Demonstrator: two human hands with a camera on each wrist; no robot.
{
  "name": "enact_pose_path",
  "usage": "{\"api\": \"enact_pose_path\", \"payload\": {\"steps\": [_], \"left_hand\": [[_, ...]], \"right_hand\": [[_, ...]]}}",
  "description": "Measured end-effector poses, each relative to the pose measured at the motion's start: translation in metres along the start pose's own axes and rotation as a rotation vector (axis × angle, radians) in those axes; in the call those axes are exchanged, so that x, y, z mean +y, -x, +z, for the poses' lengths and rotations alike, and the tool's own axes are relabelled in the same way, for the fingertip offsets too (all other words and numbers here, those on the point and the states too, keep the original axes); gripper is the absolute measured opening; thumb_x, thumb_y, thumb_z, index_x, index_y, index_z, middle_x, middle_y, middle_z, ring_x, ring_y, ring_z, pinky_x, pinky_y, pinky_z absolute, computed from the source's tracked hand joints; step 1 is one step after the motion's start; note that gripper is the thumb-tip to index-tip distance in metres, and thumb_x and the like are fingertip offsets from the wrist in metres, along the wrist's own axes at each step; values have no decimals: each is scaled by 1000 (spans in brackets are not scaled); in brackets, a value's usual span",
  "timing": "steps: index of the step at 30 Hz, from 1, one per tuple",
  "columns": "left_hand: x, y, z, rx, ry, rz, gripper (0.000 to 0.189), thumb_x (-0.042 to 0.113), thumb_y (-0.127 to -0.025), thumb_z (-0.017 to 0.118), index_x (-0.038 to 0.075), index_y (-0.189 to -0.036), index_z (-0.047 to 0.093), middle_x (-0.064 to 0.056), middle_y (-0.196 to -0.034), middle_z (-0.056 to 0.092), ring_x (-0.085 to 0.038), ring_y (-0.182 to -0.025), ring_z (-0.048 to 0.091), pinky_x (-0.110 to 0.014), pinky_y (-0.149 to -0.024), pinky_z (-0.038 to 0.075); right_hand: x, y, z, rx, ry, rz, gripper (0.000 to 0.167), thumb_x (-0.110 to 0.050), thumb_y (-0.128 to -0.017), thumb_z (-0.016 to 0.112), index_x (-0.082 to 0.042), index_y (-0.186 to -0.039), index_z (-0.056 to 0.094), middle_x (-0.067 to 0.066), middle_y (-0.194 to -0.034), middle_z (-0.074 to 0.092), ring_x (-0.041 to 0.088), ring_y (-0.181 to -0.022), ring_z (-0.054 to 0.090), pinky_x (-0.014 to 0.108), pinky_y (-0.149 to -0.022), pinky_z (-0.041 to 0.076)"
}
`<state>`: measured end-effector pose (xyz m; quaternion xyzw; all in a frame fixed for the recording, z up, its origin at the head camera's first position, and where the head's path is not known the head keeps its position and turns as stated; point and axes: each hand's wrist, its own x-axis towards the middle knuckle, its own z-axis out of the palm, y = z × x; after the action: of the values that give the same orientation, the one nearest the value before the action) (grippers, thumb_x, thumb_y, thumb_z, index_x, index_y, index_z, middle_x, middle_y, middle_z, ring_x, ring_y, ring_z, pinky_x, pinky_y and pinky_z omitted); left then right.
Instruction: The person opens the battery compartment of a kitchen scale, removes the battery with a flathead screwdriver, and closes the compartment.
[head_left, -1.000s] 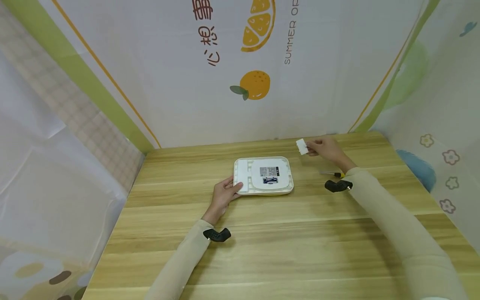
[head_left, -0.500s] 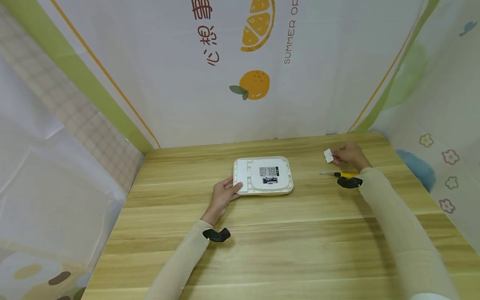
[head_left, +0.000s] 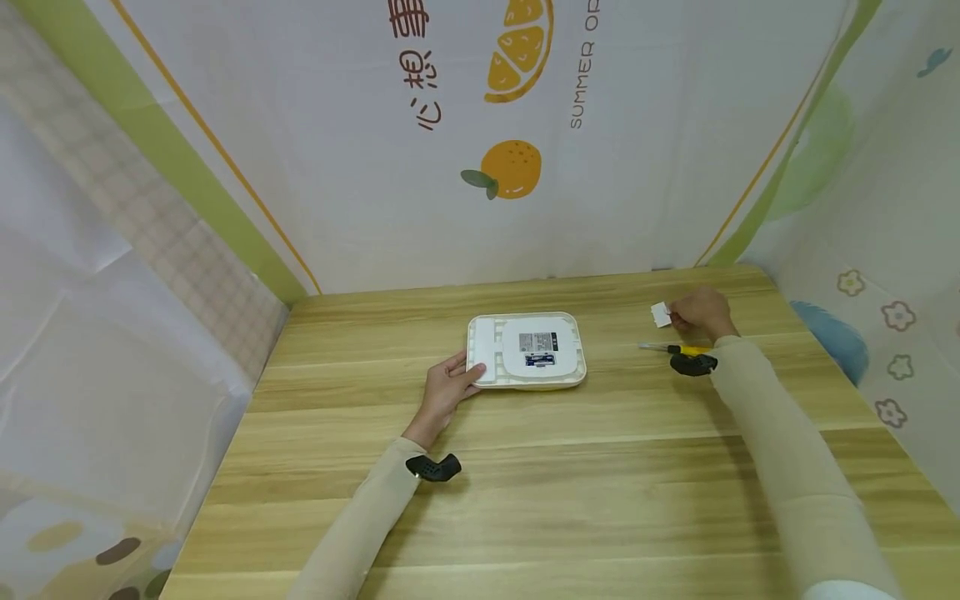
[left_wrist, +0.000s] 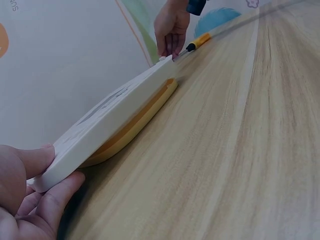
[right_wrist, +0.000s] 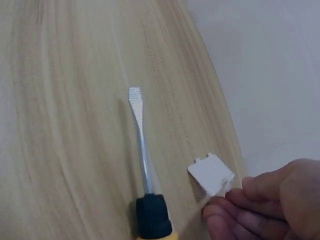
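Observation:
A white kitchen scale (head_left: 488, 348) lies upside down on the table, its yellow side (left_wrist: 137, 127) facing the wood. Batteries (head_left: 540, 360) show in its uncovered compartment below a printed label. My left hand (head_left: 446, 388) grips the scale's left front corner, thumb on top and fingers beneath, and the left wrist view has that edge tilted up. Off to the right, my right hand (head_left: 701, 312) pinches one corner of a small white battery cover (right_wrist: 212, 175) between thumb and fingers, low over the tabletop. The cover's two little tabs point away from the hand.
A flat-blade screwdriver (right_wrist: 152, 215) with a yellow and black handle lies just in front of my right hand. The wooden table (head_left: 570, 492) ends at a printed cloth (head_left: 600, 208) hung behind it. More cloth hangs at both sides.
My right hand has carried the battery cover rightward and down, away from the scale, moving little in the last half second. The left hand and the scale have stayed put.

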<state>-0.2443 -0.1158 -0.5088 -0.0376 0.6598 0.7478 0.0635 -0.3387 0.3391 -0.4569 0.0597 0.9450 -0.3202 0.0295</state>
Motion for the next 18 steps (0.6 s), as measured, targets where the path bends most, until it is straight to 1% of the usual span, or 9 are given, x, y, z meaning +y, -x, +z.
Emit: {"api": "enact_pose_path", "payload": {"steps": [3, 6, 8, 9, 11, 13, 15, 16, 18], "left_hand": [[1, 2, 0, -6, -3, 17, 61, 8, -96, 73, -12, -146, 45, -28, -122, 68, -26, -98, 74, -31, -81, 63], [1, 1, 1, 4, -16, -2, 60, 6, -97, 71, -11, -147, 44, -30, -125, 65, -26, -99, 74, -30, -81, 63], [1, 0, 2, 21, -23, -25, 57, 5, -97, 70, -8, -148, 46, -31, -127, 64, -27, -100, 73, -30, -81, 63], [1, -1, 2, 27, -27, -33, 57, 4, -97, 70, -8, -148, 46, -31, -128, 63, -27, -100, 73, -29, -81, 63], [1, -1, 3, 30, -27, -35, 57, 3, -97, 69, -8, -148, 46, -32, -128, 63, -26, -99, 74, -29, -80, 63], [1, -1, 3, 31, -21, -36, 57, 3, -97, 69, -9, -147, 46, -31, -127, 64, -27, -99, 74, -29, -80, 63], [1, -1, 3, 33, -15, -36, 56, 2, -97, 69, -8, -147, 46, -31, -127, 64, -26, -98, 74, -29, -80, 63], [1, -1, 3, 34, -13, -35, 56, 2, -97, 70, -8, -147, 46, -31, -127, 64, -26, -98, 74, -29, -80, 63], [0, -1, 4, 30, -8, -40, 57, 3, -97, 70, -7, -148, 47, -30, -127, 64, -24, -98, 74, -29, -80, 63]], "right_hand": [[-1, 3, -1, 12, -16, 6, 35, -17, -97, 59, 7, -80, 78, 5, -62, 71, 26, -69, 69, 60, -92, 54], [1, 7, -4, -10, -60, -8, 36, -18, -98, 57, 4, -80, 79, 4, -64, 71, 23, -67, 67, 53, -86, 57], [4, 11, -6, -31, -64, -31, 38, -23, -101, 55, 5, -88, 78, 12, -77, 75, 26, -75, 67, 50, -86, 56], [5, 13, -8, -43, -51, -55, 40, -25, -102, 55, 7, -95, 78, 19, -86, 75, 31, -81, 67, 52, -87, 56], [8, 17, -11, -58, 20, -126, 46, -29, -106, 51, 12, -113, 72, 29, -109, 72, 43, -98, 66, 59, -92, 54], [12, 22, -12, -49, 113, -213, 49, -30, -109, 48, 13, -127, 64, 34, -127, 63, 51, -111, 60, 65, -95, 50], [15, 28, -13, -26, 192, -309, 48, -27, -110, 48, 14, -132, 60, 36, -127, 62, 52, -109, 61, 63, -89, 54], [18, 31, -13, -14, 221, -340, 47, -27, -110, 48, 13, -133, 60, 34, -120, 66, 50, -97, 65, 59, -82, 56], [23, 39, -13, -12, 234, -363, 47, -26, -110, 48, 13, -133, 59, 30, -99, 72, 42, -72, 64, 49, -64, 55]]}}
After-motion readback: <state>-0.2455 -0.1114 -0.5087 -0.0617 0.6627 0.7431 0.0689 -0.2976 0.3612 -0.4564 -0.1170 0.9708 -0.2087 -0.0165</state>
